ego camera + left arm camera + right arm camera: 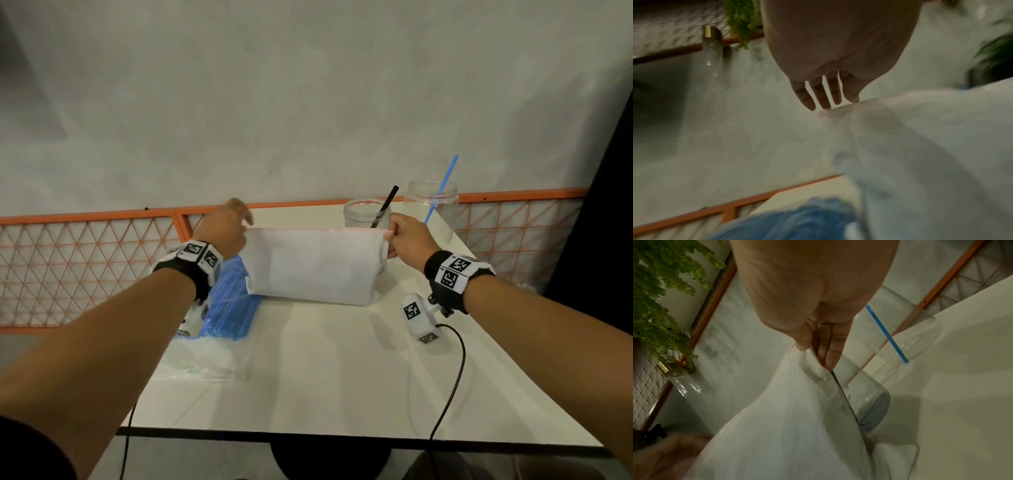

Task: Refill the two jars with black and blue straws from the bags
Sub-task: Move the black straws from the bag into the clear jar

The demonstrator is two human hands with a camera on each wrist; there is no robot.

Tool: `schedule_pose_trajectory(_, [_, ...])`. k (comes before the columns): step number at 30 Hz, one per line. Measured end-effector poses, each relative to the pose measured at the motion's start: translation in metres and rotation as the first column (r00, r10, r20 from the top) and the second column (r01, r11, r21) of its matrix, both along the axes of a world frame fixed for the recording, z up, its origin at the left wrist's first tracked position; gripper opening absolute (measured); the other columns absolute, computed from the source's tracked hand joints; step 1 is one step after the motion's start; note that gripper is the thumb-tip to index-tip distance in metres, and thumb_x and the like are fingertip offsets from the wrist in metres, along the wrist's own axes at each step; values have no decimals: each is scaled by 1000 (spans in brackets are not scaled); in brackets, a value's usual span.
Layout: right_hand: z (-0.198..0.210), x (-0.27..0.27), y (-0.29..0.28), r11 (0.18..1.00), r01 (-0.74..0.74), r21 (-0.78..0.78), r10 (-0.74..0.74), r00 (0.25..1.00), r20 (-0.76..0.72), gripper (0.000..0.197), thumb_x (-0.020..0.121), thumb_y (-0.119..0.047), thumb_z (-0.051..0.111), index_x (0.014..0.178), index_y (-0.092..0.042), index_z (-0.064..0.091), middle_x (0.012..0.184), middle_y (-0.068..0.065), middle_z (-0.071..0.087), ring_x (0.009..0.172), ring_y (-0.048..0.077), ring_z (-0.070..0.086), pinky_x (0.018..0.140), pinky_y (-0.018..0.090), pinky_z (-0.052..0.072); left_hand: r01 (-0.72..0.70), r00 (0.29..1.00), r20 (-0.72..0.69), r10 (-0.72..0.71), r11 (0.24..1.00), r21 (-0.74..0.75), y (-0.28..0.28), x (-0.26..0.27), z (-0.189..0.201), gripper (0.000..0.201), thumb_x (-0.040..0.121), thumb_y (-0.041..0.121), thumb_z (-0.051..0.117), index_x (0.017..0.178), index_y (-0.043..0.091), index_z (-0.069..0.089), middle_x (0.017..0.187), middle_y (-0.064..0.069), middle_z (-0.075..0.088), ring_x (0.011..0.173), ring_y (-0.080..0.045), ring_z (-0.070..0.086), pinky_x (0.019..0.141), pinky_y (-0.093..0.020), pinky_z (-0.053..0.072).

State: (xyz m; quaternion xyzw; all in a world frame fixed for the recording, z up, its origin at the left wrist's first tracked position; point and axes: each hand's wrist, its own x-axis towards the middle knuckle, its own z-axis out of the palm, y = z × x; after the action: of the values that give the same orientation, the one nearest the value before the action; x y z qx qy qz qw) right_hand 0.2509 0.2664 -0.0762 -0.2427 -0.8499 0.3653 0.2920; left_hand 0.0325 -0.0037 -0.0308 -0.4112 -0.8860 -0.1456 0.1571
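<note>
A white zip bag (308,267) stands upright on the white table (325,377), held up by its top edge. My right hand (404,240) pinches the bag's right top corner (805,353) between thumb and fingers. My left hand (224,228) is at the left top corner; thumb and index seem to meet on the edge (856,100), the other fingers (818,94) straight. Under my left wrist lies a clear bag of blue straws (233,301). Behind the white bag stand a jar (359,212) with one black straw (387,204) and a taller jar (445,205) with one blue straw (442,185).
An orange mesh railing (85,267) runs along the table's far and left sides, against a grey wall. The table's front edge (342,437) is close to me. A black cable (452,377) hangs from my right wrist across the table's right part.
</note>
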Motion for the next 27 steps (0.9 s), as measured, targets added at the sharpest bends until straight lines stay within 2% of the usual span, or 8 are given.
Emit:
schedule_pose_trajectory(3, [1,-3,-4,1000,-21,-23,21,1000,-13,19,90,-5,51,73,-12,46,87,19,62,81,33,66,64,37,61,313,949,-43,-314,950,-27,35,43,-3,40,87,21,69,126,15,62,131,-7,54,118,-27,52,100,-40,43])
schedule_pose_trajectory(5, [2,-4,-6,999,-24,-28,23,999,-28,18,89,-4,52,73,-11,47,84,18,60,80,33,65,62,39,61,376,921,-51,-387,914,-153,60,67,-10,53,84,35,72,133,18,59,131,-5,54,118,-26,49,99,-40,42])
schedule_pose_trajectory(8, [3,-1,-7,998,-31,-56,29,998,-52,22,88,-4,53,70,-15,47,79,10,55,76,30,62,54,31,59,317,927,-110,-358,906,-281,81,82,-19,55,82,38,71,132,22,57,124,-2,54,110,-24,47,90,-37,39])
schedule_pose_trajectory(12, [4,3,-9,995,-72,-75,67,996,-67,24,90,-5,54,70,-16,46,80,7,53,76,26,60,51,26,57,303,944,-86,-317,942,-147,86,84,-22,55,79,22,74,131,20,57,119,-4,56,110,-25,51,93,-40,43])
schedule_pose_trajectory(16, [4,3,-9,995,-79,-64,75,995,-58,24,90,-6,55,71,-16,44,84,11,54,82,30,61,57,33,60,313,944,-76,-321,944,-103,85,85,-21,31,83,15,71,113,17,67,102,-2,64,96,-24,59,81,-34,47])
schedule_pose_trajectory(19, [4,3,-9,995,-69,-71,65,996,-64,25,90,-6,55,71,-16,44,83,9,53,87,34,62,59,35,61,315,946,-74,-317,948,-33,85,86,-22,21,82,9,68,102,15,69,94,-1,64,87,-20,56,71,-29,41])
schedule_pose_trajectory(22, [5,4,-9,995,-57,-77,52,997,-65,24,89,-6,56,71,-16,43,84,11,53,90,37,61,61,38,61,308,948,-88,-305,951,25,85,87,-22,19,81,4,65,98,13,69,85,2,61,80,-19,53,67,-28,37])
schedule_pose_trajectory(27, [8,6,-9,996,-66,-56,64,997,-33,22,88,-6,57,72,-15,45,93,19,58,91,37,61,67,42,61,280,952,-129,-276,960,15,83,87,-21,8,82,4,65,82,10,70,84,-5,64,79,-26,57,66,-33,44])
